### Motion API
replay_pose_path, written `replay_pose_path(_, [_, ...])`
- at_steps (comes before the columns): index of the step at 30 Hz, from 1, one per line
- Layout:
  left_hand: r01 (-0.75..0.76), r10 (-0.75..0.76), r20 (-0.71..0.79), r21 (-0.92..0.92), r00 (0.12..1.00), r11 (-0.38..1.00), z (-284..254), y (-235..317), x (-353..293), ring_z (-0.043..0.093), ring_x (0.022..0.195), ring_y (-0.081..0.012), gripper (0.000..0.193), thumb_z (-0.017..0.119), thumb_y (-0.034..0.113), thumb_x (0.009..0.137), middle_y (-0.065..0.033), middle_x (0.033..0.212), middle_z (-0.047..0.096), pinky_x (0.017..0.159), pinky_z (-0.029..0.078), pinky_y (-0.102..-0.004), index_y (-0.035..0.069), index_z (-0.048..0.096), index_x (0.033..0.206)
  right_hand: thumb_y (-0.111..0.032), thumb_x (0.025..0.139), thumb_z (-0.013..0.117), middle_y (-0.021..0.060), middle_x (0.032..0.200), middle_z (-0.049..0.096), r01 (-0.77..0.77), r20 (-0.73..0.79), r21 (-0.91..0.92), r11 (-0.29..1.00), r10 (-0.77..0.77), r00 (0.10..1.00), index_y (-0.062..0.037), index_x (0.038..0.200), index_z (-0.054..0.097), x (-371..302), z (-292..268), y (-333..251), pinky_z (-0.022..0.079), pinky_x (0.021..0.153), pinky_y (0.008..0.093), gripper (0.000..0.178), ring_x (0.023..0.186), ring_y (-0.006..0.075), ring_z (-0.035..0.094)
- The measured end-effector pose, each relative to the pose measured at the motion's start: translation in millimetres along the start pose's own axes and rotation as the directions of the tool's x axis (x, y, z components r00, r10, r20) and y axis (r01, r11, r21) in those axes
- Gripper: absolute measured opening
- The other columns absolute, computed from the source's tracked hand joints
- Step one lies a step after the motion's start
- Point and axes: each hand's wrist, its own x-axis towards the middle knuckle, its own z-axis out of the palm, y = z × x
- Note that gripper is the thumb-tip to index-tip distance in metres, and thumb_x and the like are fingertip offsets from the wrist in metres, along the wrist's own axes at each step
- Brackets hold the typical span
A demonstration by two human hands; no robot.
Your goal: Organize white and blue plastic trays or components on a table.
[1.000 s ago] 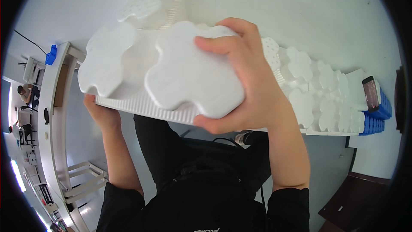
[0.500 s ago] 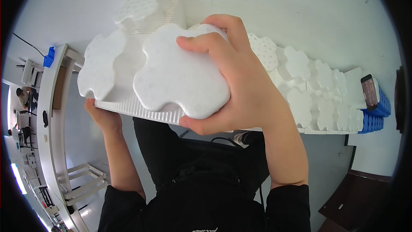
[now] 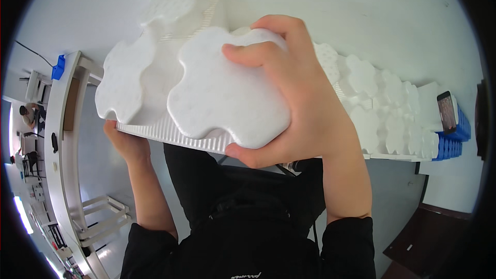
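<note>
A large white block (image 3: 217,93) with a smooth, lobed top fills the middle, tilted toward me. My right hand (image 3: 297,93) is wrapped round its right side, with the thumb on the near edge and the fingers over the far lobes. To its left stands a similar white lobed piece (image 3: 121,85). Between and below the two runs a ribbed white base (image 3: 170,133). My left hand (image 3: 126,142) is closed at the base's left corner, thumb showing below the left piece; the other fingers are hidden. Behind, another lobed piece (image 3: 173,2) has a dimpled top.
A row of similar white lobed pieces (image 3: 390,101) stretches to the right, ending near blue bins (image 3: 449,147) and a dark phone-like slab (image 3: 448,112). At far left stand a white bench (image 3: 64,108) and a white stool (image 3: 106,219). People sit in the left background.
The large block and my right hand have shifted right and slightly down. My left hand and the ribbed base have moved a little right. Both hands keep their hold.
</note>
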Motion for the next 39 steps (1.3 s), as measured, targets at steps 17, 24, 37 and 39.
replay_pose_path(17, [-0.057, 0.059, -0.016, 0.092, 0.998, 0.994, 26, 16, -2, 0.069, 0.122, -0.0204, 0.043, 0.048, 0.026, 0.109, -0.0113, 0.132, 0.072, 0.103, 0.054, -0.0361, -0.002, 0.067, 0.136, -0.033, 0.048, 0.098, 0.0211, 0.142, 0.051, -0.004, -0.011, 0.011, 1.0, 0.004, 1.0, -0.0102, 0.138, 0.07, 0, -2, 19, 0.048, 0.106, 0.0483, 0.097, 0.138, 0.0398, 0.049])
replay_pose_path(24, [-0.202, 0.217, -0.029, 0.259, 0.976, 0.945, 25, 14, 3, 0.066, 0.128, -0.0247, 0.044, 0.049, 0.027, 0.112, -0.0155, 0.14, 0.068, 0.112, 0.05, -0.0401, -0.004, 0.063, 0.141, -0.032, 0.054, 0.099, 0.0264, 0.145, 0.045, 0.029, -0.069, 0.028, 0.999, -0.027, 0.997, -0.0087, 0.138, 0.068, -6, -10, 19, 0.051, 0.106, 0.0503, 0.093, 0.135, 0.0459, 0.051])
replay_pose_path(37, [-0.22, 0.252, -0.064, 0.315, 0.966, 0.923, 2, 19, -6, 0.072, 0.119, -0.0255, 0.04, 0.057, 0.024, 0.111, -0.0167, 0.139, 0.069, 0.097, 0.059, -0.0371, -0.007, 0.065, 0.136, -0.03, 0.058, 0.099, 0.0341, 0.144, 0.042, 0.126, -0.171, 0.18, 0.975, -0.095, 0.981, -0.001, 0.135, 0.064, -14, 7, 6, 0.048, 0.103, 0.0559, 0.089, 0.126, 0.0537, 0.051])
replay_pose_path(39, [-0.289, 0.336, 0.0, 0.51, 0.942, 0.81, 10, 29, -10, 0.072, 0.119, -0.0244, 0.04, 0.058, 0.024, 0.111, -0.0165, 0.138, 0.07, 0.096, 0.059, -0.0367, -0.008, 0.066, 0.135, -0.03, 0.058, 0.099, 0.0337, 0.144, 0.042, 0.107, -0.14, 0.162, 0.981, -0.084, 0.987, -0.001, 0.135, 0.064, -13, 2, 5, 0.048, 0.104, 0.0561, 0.089, 0.126, 0.0537, 0.051])
